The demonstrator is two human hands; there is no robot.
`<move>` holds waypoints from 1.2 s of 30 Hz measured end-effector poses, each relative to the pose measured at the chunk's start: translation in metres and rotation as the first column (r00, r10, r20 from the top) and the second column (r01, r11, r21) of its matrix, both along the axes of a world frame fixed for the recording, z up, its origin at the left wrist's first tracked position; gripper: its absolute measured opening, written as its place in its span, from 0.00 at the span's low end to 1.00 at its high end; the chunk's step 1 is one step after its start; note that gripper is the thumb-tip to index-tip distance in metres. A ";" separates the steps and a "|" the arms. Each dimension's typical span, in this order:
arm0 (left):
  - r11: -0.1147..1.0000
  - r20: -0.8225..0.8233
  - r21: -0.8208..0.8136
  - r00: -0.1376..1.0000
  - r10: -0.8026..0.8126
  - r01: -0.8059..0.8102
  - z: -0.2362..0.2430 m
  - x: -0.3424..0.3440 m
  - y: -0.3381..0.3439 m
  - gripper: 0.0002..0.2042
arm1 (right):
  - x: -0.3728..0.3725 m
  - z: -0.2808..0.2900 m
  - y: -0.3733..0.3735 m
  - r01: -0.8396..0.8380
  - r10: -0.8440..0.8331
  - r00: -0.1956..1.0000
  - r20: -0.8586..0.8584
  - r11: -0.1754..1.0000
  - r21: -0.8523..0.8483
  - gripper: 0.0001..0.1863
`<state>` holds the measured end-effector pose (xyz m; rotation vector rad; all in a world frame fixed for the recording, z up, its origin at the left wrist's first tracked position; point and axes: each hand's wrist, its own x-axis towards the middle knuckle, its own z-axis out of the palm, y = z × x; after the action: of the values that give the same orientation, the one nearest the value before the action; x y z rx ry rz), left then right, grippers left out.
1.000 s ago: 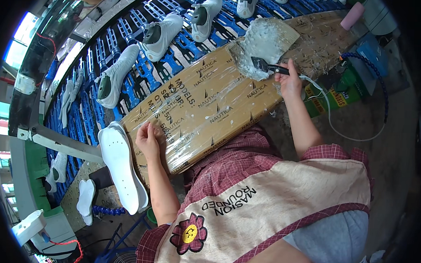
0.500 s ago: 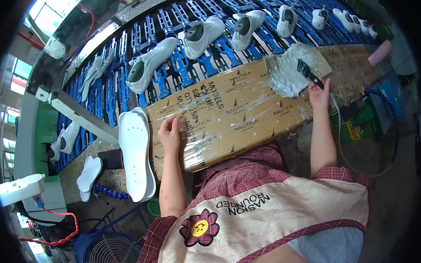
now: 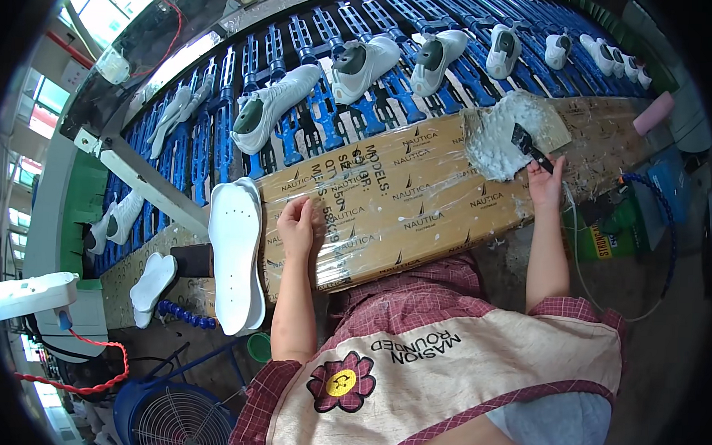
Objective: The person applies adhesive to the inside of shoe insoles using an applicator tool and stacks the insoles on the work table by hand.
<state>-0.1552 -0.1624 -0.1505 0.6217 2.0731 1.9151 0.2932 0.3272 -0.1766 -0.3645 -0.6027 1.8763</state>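
Note:
My right hand (image 3: 545, 184) is turned palm up, its fingers closed at the handle end of a black brush (image 3: 529, 144). The brush head lies against a lumpy, white-crusted mass (image 3: 496, 141) on a flat board. My left hand (image 3: 296, 228) hovers over or rests on the cardboard-covered worktop (image 3: 427, 217), fingers curled and pinched together; what they hold, if anything, is hidden. Just left of that hand lies a stack of long white shoe soles (image 3: 235, 250), with small dots along the top one.
Beyond the worktop runs a conveyor of blue slatted racks (image 3: 331, 33), carrying white shoes (image 3: 278, 106). A smaller pair of soles (image 3: 151, 284) lies left. A grey metal bar (image 3: 149, 184) slants near the stack. A blue fan (image 3: 180, 420) stands below; a pink roll (image 3: 654, 112) lies far right.
The whole view has shifted, so everything sits slightly lower and to the right. Both hands keep nearly the same places on the worktop, and the brush stays at my right fingers.

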 end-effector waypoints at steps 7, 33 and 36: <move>1.000 0.014 -0.007 1.000 -0.004 0.004 -0.004 -0.003 -0.004 0.06 | -0.001 0.001 -0.002 0.010 -0.011 1.000 0.024 1.000 0.014 0.24; 0.999 0.051 0.031 0.999 -0.019 0.018 0.000 -0.002 -0.005 0.07 | -0.002 -0.002 -0.003 0.001 -0.001 0.998 0.059 1.000 -0.003 0.24; 0.999 0.042 0.027 0.999 -0.021 0.020 0.000 -0.002 -0.005 0.07 | -0.002 -0.001 -0.004 0.007 -0.007 0.998 0.063 1.000 -0.003 0.24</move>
<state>-0.1567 -0.1673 -0.1500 0.6009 2.0114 1.9307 0.2911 0.3232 -0.1779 -0.4290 -0.6397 1.8651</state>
